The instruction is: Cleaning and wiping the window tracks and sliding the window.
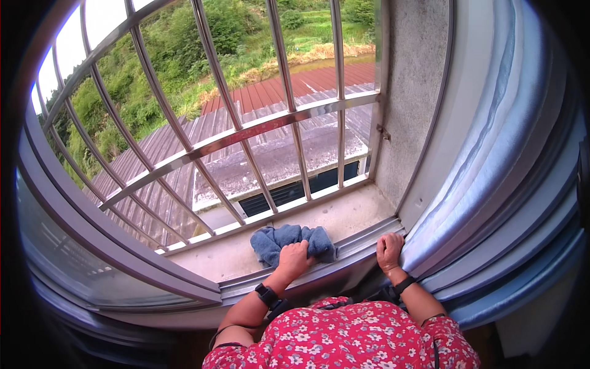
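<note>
A crumpled blue-grey cloth lies across the window sill and the metal sliding-window track. My left hand grips its near side, the thumb and fingers pressed into the folds. At the right end of the track, my right hand rests beside the window frame and the curtain's edge. Its fingers are curled, and no object shows in it. Whether it grips the frame edge is hard to see. Dark bands circle both wrists.
Stainless steel security bars stand beyond the sill. A sliding glass pane fills the left side. Blue curtains hang at the right, next to a rough concrete reveal. Outside are corrugated roofs and a green hillside.
</note>
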`<control>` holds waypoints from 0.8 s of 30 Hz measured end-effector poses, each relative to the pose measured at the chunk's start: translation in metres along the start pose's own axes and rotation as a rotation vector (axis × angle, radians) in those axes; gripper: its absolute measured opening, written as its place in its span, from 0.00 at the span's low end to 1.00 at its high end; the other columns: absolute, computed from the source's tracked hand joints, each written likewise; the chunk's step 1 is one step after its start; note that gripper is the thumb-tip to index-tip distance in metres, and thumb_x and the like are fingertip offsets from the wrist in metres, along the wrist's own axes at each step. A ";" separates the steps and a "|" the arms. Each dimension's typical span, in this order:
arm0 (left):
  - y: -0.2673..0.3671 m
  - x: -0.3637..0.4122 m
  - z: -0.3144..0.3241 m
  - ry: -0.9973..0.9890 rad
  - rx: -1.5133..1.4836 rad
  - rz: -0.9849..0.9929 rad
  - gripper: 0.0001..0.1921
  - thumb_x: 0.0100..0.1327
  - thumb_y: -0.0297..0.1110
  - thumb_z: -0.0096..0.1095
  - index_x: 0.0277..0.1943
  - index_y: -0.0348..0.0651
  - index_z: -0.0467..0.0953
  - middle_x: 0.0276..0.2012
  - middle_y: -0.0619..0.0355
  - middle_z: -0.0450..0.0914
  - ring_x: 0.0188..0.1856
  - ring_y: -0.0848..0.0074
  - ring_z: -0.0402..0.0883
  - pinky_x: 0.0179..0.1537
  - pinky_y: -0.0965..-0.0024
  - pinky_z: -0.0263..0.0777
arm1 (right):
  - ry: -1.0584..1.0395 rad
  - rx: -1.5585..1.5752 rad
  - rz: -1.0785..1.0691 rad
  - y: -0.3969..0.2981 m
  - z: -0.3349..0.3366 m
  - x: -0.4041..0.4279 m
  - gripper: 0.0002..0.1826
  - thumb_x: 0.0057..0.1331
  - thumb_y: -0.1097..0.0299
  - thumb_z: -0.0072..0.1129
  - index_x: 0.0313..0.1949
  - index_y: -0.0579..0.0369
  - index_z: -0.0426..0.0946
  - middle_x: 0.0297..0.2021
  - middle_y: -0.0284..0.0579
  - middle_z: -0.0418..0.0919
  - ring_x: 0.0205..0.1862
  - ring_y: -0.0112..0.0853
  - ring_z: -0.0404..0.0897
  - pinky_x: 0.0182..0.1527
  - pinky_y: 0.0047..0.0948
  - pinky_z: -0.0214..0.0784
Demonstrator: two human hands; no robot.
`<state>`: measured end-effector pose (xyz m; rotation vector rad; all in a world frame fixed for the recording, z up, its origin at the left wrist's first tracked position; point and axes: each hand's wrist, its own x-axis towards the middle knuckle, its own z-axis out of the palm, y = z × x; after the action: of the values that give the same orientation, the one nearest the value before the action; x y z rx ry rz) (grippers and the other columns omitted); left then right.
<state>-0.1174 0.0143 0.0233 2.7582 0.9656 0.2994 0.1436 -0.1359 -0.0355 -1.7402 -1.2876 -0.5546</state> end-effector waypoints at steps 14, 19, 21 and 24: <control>-0.001 -0.002 0.000 0.053 -0.019 0.019 0.20 0.50 0.48 0.65 0.36 0.41 0.69 0.28 0.50 0.78 0.34 0.60 0.79 0.37 0.60 0.68 | -0.024 -0.002 0.001 0.002 0.001 0.001 0.05 0.58 0.69 0.50 0.27 0.52 0.65 0.26 0.44 0.67 0.33 0.44 0.66 0.41 0.41 0.55; -0.003 0.000 0.005 0.031 0.001 0.003 0.18 0.50 0.45 0.65 0.35 0.42 0.69 0.28 0.50 0.78 0.34 0.60 0.79 0.36 0.60 0.68 | 0.003 -0.010 -0.014 -0.002 0.001 0.002 0.04 0.57 0.69 0.50 0.26 0.50 0.66 0.25 0.43 0.67 0.32 0.43 0.67 0.41 0.40 0.55; -0.003 0.000 0.007 0.041 0.004 0.006 0.18 0.50 0.45 0.65 0.35 0.42 0.69 0.28 0.51 0.78 0.34 0.60 0.78 0.36 0.60 0.68 | -0.010 -0.012 -0.011 -0.002 0.000 0.002 0.05 0.58 0.69 0.50 0.26 0.51 0.65 0.25 0.44 0.67 0.33 0.43 0.67 0.41 0.41 0.55; -0.002 -0.001 0.008 0.067 0.006 0.011 0.18 0.49 0.44 0.65 0.35 0.42 0.69 0.28 0.51 0.78 0.34 0.60 0.78 0.36 0.59 0.69 | -0.020 -0.016 -0.011 -0.001 -0.001 0.002 0.05 0.59 0.69 0.50 0.27 0.52 0.65 0.26 0.45 0.67 0.33 0.44 0.66 0.41 0.41 0.55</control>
<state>-0.1172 0.0145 0.0153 2.7760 0.9684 0.3941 0.1439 -0.1352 -0.0335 -1.7568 -1.3111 -0.5565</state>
